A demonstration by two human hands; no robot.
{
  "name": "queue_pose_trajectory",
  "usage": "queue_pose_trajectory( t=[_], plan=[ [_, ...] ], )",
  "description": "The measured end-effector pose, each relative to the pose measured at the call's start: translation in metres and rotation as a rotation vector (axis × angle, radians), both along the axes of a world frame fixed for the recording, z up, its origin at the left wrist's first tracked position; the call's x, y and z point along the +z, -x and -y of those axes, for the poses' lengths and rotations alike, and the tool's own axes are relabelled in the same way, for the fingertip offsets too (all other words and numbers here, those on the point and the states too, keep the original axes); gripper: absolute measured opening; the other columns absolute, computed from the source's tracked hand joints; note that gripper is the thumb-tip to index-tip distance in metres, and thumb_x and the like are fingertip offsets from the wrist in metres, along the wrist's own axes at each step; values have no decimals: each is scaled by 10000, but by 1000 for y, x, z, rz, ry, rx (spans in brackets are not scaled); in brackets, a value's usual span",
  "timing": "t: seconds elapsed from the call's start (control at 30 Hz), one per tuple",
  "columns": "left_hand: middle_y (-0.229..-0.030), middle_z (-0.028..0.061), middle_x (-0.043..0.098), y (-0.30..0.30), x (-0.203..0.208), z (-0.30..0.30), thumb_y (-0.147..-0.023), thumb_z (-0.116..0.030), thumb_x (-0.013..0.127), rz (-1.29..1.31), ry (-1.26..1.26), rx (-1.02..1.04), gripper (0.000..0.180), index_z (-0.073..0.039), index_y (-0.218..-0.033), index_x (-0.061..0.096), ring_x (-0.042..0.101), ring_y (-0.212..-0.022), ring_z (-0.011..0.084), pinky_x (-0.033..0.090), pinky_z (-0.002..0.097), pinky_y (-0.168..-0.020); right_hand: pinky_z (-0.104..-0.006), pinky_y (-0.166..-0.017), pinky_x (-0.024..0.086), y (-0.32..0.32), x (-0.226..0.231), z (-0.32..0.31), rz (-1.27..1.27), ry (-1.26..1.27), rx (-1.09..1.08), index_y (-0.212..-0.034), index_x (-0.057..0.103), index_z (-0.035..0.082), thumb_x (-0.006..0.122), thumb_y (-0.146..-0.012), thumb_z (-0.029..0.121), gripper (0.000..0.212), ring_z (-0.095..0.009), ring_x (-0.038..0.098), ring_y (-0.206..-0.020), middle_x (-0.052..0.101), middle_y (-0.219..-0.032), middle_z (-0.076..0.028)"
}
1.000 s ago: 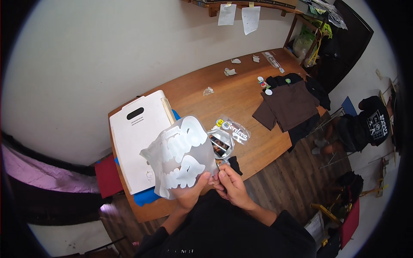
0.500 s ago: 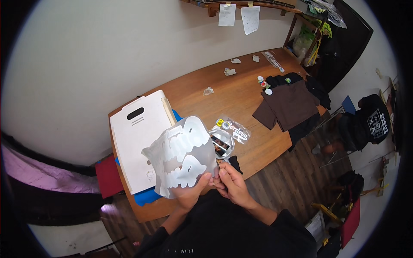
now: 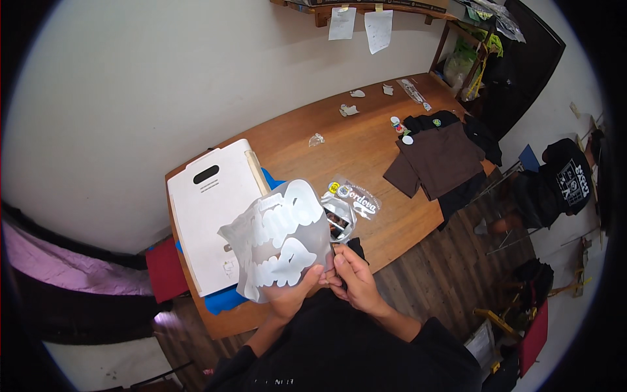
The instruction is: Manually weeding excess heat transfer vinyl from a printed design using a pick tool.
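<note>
A translucent film sheet point(image 3: 245, 255) with white letter-like shapes curves upward in front of me, over the near edge of the table. My left hand point(image 3: 292, 297) grips its lower right side, with the thumb lying on the front. Close beside it, my right hand point(image 3: 359, 281) is closed around a slim dark tool point(image 3: 335, 251) at the sheet's right edge. The fingers cover most of that tool, so its kind is unclear. Just beyond the hands lie a shiny silver piece with a dark middle point(image 3: 339, 221) and a clear printed sheet point(image 3: 360, 199).
A white panel with a dark oval opening point(image 3: 199, 232) rests on blue cloth point(image 3: 223, 300) at the table's left. Folded brown fabric point(image 3: 444, 157) lies at the right. Several film scraps point(image 3: 349, 110) are scattered toward the back. A person in black point(image 3: 552, 183) is at the far right.
The film sheet has shifted slightly right and down and tilted a little. Both hands keep their hold, nearly in place. The person at the right has moved slightly.
</note>
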State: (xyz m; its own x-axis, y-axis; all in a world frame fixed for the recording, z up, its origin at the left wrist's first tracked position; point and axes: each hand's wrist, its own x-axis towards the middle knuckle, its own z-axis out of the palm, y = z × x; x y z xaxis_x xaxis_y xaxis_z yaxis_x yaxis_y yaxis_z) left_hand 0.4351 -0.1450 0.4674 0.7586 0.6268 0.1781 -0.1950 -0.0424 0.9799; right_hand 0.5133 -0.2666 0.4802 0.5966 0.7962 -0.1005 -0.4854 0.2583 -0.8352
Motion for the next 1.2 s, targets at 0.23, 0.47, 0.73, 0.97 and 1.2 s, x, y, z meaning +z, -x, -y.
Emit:
queue_pose_trajectory(
  t=[0.23, 0.47, 0.73, 0.97, 1.2],
  plan=[
    [-790, 85, 602, 3, -7, -1, -727, 71, 675, -39, -96, 44, 307, 40, -986, 513, 602, -642, 127, 519, 234, -570, -155, -370, 236, 0, -3, 0, -24, -24, -4, -1005, 451, 28, 359, -982, 251, 242, -12, 283, -435, 440, -624, 15],
    [-794, 84, 599, 4, -11, 1, -723, 69, 680, -55, -26, 3, 301, 33, -974, 519, 598, -645, 126, 510, 226, -576, -158, -369, 235, 0, -1, 0, -24, -36, -27, -1005, 453, 27, 359, -982, 249, 242, -15, 288, -427, 467, -624, 0],
    [-805, 99, 596, -1, 2, 7, -724, 77, 673, -1, -40, 25, 327, 49, -1002, 504, 602, -638, 134, 525, 238, -567, -164, -383, 230, -1, -2, -1, -8, -15, -68, -983, 450, 39, 367, -981, 243, 221, -13, 279, -432, 408, -594, 29],
    [-799, 131, 596, 1, 10, 17, -741, 92, 644, 49, 159, -87, 344, 75, -1037, 469, 618, -627, 168, 555, 268, -530, -168, -393, 225, -4, 0, -2, 30, -78, -120, -970, 435, 48, 368, -980, 238, 202, -16, 281, -443, 369, -616, 30],
    [-800, 132, 598, 1, 12, 16, -746, 81, 646, 79, 166, -66, 340, 72, -1037, 471, 618, -627, 168, 551, 268, -534, -167, -397, 225, 1, -6, 6, -17, -64, -71, -974, 426, 50, 346, -983, 256, 222, -24, 272, -446, 351, -616, 29]
  ],
)
